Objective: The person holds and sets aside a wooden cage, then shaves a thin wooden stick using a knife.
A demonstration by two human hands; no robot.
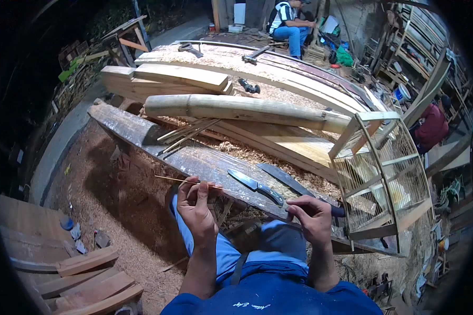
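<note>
A thin bamboo stick (pixel 168 178) is pinched between the thumb and fingers of my left hand (pixel 199 212), its free end pointing left. It runs toward my right hand (pixel 315 220), whose thumb and fingertips are pressed together at the plank's near edge; a fine line between the hands suggests the same stick, but I cannot tell for sure. Just beyond my hands, a knife with a dark handle (pixel 242 179) lies on the worn plank (pixel 194 160). Beside it rests a larger dark blade (pixel 284 178), its handle partly behind my right hand. Several thin sticks (pixel 192 131) lie farther left on the plank.
At right stands a wooden-framed cage with thin bars (pixel 383 178). A bamboo pole (pixel 236 107) and sawn boards (pixel 178 76) lie across the far side. Hand tools (pixel 255 55) rest behind, among shavings. A person (pixel 289 26) sits at the back; cut wood (pixel 89 286) lies lower left.
</note>
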